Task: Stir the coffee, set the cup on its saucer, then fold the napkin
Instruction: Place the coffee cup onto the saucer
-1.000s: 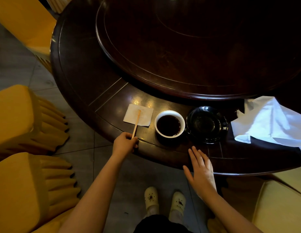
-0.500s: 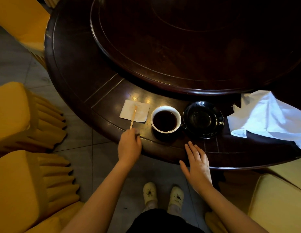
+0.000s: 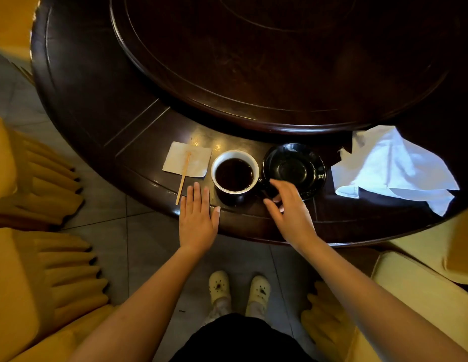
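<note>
A white-rimmed cup point(image 3: 235, 174) full of dark coffee stands on the dark round table point(image 3: 97, 105), near its front edge. A black saucer point(image 3: 303, 165) sits right beside it, empty. A wooden stir stick point(image 3: 183, 176) lies with its tip on a small paper square point(image 3: 187, 163) left of the cup. A crumpled white napkin point(image 3: 392, 168) lies at the right. My left hand point(image 3: 197, 218) rests flat on the table edge, fingers spread, holding nothing. My right hand point(image 3: 290, 207) curls at the cup's right side where its handle is; the handle itself is hidden.
A raised round turntable point(image 3: 280, 61) fills the table's middle behind the objects. Yellow-covered chairs point(image 3: 32, 178) crowd the left, and another yellow chair point(image 3: 423, 288) stands at the right. My feet in pale clogs point(image 3: 238, 288) are on the tiled floor.
My left hand has let go of the stir stick, which now lies on the paper square, and lies flat. My right hand has moved forward to the cup's right side.
</note>
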`<state>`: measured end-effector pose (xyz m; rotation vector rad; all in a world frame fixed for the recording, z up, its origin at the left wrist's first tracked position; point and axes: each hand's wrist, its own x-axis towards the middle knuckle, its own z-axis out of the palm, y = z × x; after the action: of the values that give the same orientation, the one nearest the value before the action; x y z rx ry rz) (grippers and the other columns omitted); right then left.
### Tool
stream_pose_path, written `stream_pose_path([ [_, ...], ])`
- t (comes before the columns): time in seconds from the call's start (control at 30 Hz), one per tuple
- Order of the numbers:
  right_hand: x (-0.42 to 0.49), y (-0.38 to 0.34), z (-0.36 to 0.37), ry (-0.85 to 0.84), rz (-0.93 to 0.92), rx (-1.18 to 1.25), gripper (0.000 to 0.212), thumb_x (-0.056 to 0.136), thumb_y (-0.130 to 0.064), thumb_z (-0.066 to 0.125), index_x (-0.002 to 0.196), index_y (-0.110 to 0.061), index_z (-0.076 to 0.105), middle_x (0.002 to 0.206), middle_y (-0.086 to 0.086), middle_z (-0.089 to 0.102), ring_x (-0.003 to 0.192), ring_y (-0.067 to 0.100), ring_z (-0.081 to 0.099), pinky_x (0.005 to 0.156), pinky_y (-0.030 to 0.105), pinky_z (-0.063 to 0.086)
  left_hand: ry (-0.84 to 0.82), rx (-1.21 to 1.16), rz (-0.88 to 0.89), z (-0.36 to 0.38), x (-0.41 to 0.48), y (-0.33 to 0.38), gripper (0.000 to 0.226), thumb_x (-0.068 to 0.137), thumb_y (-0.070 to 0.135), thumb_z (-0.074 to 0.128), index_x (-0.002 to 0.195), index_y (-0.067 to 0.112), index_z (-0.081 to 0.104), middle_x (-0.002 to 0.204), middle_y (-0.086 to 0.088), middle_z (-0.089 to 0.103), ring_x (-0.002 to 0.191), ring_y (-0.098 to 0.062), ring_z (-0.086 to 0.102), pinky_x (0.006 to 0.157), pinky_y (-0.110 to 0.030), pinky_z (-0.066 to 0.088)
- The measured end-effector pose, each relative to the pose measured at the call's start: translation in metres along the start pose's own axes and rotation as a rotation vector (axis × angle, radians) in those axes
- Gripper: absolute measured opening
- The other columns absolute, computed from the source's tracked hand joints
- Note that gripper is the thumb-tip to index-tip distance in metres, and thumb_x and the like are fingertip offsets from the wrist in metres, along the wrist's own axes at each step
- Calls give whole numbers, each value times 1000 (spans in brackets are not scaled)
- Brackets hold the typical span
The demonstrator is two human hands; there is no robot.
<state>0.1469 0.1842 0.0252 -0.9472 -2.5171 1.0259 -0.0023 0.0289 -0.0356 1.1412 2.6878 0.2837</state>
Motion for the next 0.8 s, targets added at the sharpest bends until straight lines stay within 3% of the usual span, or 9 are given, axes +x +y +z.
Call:
stream_pose_path([
  [0.13, 26, -8, 1, -134, 47, 118, 46, 90, -24, 57, 133, -12, 45, 132, 6, 47, 85, 7, 57, 78, 20, 45, 4, 0, -7, 2, 0, 0, 69, 90, 49, 12, 146, 8, 18, 155, -15, 11, 143, -26, 3, 116, -42, 3],
  [0.3, 46, -4, 2, -155, 146, 165, 30, 91, -21, 56, 119, -11, 56, 111, 10, 62, 81, 16, 62, 76, 27, 50, -4, 28, -13, 4, 0, -1, 70, 90, 50, 8, 147, 10, 14, 156, -14, 7, 143, -23, -2, 116, -39, -1],
  [0.47, 57, 2, -4, -276, 136, 113, 31, 89, -23, 59, 116, -9, 57, 99, 5, 61, 68, 10, 59, 69, 24, 47, -6, 39, -21, 7, 0, -1, 69, 90, 51, 9, 147, 11, 12, 156, -12, 6, 143, -22, -2, 116, -39, 0],
  [0.6, 57, 2, -2, -263, 95, 93, 26, 86, -24, 63, 109, -12, 59, 105, 6, 59, 81, 21, 61, 78, 33, 50, 11, 45, -19, 8, 0, -2, 68, 91, 49, 11, 146, 10, 14, 155, -12, 6, 143, -24, 1, 116, -40, 1],
  [0.73, 58, 2, 0, -223, 94, 54, 27, 87, -25, 62, 109, -10, 61, 104, 2, 49, 80, 15, 52, 73, 21, 39, 21, 49, -21, 8, 1, -2, 66, 92, 49, 12, 145, 11, 12, 152, -8, 1, 142, -23, 1, 115, -39, 2],
  [0.8, 60, 2, -2, -237, 101, 19, 31, 87, -27, 62, 111, -8, 61, 104, 1, 42, 87, 12, 47, 78, 22, 35, 23, 51, -22, 9, 1, -2, 65, 91, 49, 12, 144, 12, 8, 151, -7, 0, 142, -22, 0, 115, -39, 0],
])
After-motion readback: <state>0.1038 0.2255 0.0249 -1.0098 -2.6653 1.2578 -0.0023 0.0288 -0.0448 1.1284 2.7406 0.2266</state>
